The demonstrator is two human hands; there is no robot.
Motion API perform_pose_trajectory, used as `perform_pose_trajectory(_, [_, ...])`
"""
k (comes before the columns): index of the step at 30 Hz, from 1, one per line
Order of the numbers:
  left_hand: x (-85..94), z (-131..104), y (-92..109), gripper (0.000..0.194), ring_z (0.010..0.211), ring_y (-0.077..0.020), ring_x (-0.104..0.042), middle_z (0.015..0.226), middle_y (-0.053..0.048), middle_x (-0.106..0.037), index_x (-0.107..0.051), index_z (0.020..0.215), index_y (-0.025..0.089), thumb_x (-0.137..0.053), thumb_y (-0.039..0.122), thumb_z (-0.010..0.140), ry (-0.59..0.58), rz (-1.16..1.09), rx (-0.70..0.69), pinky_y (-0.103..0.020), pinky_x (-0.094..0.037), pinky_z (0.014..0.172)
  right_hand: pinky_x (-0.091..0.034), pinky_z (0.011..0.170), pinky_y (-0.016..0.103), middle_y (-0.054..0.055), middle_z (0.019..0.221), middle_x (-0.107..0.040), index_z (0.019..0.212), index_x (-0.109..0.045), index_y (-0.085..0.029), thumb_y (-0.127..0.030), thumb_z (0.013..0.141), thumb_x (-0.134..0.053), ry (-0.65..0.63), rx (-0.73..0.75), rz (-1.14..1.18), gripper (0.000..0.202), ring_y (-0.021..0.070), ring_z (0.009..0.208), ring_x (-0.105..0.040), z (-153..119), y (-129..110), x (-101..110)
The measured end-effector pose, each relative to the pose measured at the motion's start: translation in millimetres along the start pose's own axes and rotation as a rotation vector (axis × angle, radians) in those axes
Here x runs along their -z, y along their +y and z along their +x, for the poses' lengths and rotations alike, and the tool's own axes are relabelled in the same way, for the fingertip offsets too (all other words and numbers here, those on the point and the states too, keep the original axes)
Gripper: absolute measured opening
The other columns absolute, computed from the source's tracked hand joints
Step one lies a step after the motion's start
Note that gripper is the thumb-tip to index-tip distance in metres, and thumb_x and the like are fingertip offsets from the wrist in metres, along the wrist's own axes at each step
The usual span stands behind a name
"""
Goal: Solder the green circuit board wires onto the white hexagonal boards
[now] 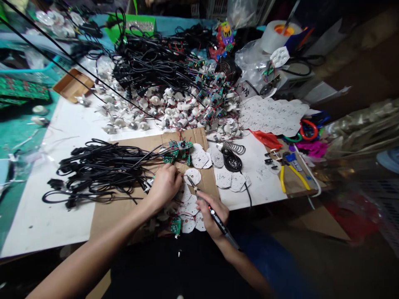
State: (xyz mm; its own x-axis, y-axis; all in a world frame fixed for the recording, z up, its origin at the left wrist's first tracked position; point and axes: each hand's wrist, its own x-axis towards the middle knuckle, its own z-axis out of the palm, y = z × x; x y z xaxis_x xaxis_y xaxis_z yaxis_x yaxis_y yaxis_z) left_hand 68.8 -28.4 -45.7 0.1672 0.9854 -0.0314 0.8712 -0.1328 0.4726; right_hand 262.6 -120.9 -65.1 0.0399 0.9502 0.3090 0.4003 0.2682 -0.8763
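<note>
My right hand point(212, 211) grips a soldering iron point(222, 226) with a dark handle and a small red light. Its tip reaches up to a white round circuit board point(192, 177) on the cardboard sheet point(107, 222). Just left of that board, my left hand point(166, 181) has its fingers curled together; what they pinch is hidden. Black power cords point(102, 166) lie bundled to the left of this hand. Beyond it sit green circuit boards point(179, 150) with thin red wires. More white boards point(188, 203) lie between my hands, beside another green board point(176, 225).
A heap of white parts with motors point(174, 104) and black cables point(156, 58) covers the back. On the right are a coiled-spring iron stand point(233, 148), a sheet stack of white boards point(271, 114) and yellow-handled pliers point(283, 176). A wooden tray point(73, 84) stands back left.
</note>
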Motion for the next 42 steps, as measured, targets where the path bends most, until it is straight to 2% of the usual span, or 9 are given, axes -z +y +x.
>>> perform_pose_trajectory(6, [0.4,1,2,0.02,0.076,-0.0225,-0.06,0.077,-0.007,-0.058,-0.051,0.069,0.022,-0.052,0.018,0.088,-0.007,0.019,0.01,-0.033,-0.047,0.07,-0.066,0.069,0.03,0.005,0.086,-0.081,0.123,-0.075,-0.022,-0.019,0.102,-0.057,-0.008,0.025,-0.006,0.028,0.0175,0.069,-0.078,2,0,0])
perform_pose_trajectory(13, [1.4,1,4,0.02,0.077,-0.0234,-0.061,0.079,-0.008,-0.06,-0.05,0.069,0.022,-0.051,0.016,0.088,-0.025,0.04,0.012,-0.034,-0.047,0.071,-0.066,0.072,0.03,0.005,0.085,-0.08,0.124,-0.074,-0.021,-0.012,0.098,-0.058,-0.023,0.138,-0.057,0.031,0.0176,0.072,-0.078,4,1,0])
perform_pose_trajectory(22, [5.5,1,4,0.02,0.076,-0.0219,-0.062,0.076,-0.006,-0.06,-0.053,0.068,0.022,-0.054,0.018,0.088,-0.013,-0.005,0.026,-0.032,-0.047,0.07,-0.065,0.061,0.026,0.003,0.08,-0.079,0.115,-0.077,-0.021,-0.023,0.102,-0.055,0.072,-0.096,0.104,0.026,0.0146,0.059,-0.076,3,-2,2])
perform_pose_trajectory(27, [7.7,-4,6,0.021,0.076,-0.0184,-0.062,0.086,-0.005,-0.065,-0.061,0.075,0.021,-0.055,0.026,0.095,0.089,-0.143,0.017,-0.03,-0.048,0.07,-0.065,0.058,0.025,0.003,0.079,-0.08,0.112,-0.077,-0.019,-0.026,0.102,-0.056,0.096,-0.136,0.133,0.025,0.0141,0.056,-0.075,6,-4,2])
perform_pose_trajectory(30, [10.3,-6,8,0.021,0.083,-0.0177,-0.064,0.094,-0.005,-0.068,-0.064,0.08,0.02,-0.055,0.028,0.098,0.139,-0.24,-0.04,-0.03,-0.049,0.075,-0.064,0.056,0.024,0.003,0.078,-0.079,0.112,-0.077,-0.018,-0.027,0.102,-0.057,0.109,-0.153,0.154,0.024,0.0137,0.056,-0.075,7,-3,1])
perform_pose_trajectory(34, [15.1,-3,8,0.02,0.082,-0.0203,-0.062,0.082,-0.003,-0.071,-0.068,0.083,0.021,-0.058,0.029,0.098,0.04,-0.21,-0.087,-0.033,-0.047,0.078,-0.065,0.057,0.024,0.003,0.079,-0.079,0.112,-0.077,-0.017,-0.029,0.103,-0.056,0.11,-0.182,0.15,0.026,0.0142,0.057,-0.075,4,0,1])
perform_pose_trajectory(37, [15.0,1,9,0.019,0.078,-0.0212,-0.062,0.077,-0.004,-0.072,-0.07,0.08,0.021,-0.06,0.027,0.095,-0.035,-0.131,-0.018,-0.033,-0.045,0.073,-0.065,0.057,0.025,0.004,0.078,-0.079,0.113,-0.077,-0.017,-0.03,0.103,-0.055,0.104,-0.203,0.144,0.027,0.0145,0.057,-0.075,3,2,0])
perform_pose_trajectory(42, [11.5,6,13,0.017,0.075,-0.0213,-0.064,0.075,-0.005,-0.071,-0.068,0.074,0.02,-0.058,0.019,0.088,-0.041,-0.062,0.076,-0.031,-0.044,0.071,-0.065,0.057,0.024,0.004,0.078,-0.079,0.112,-0.077,-0.016,-0.03,0.103,-0.057,0.085,-0.199,0.167,0.026,0.0148,0.059,-0.076,6,1,0])
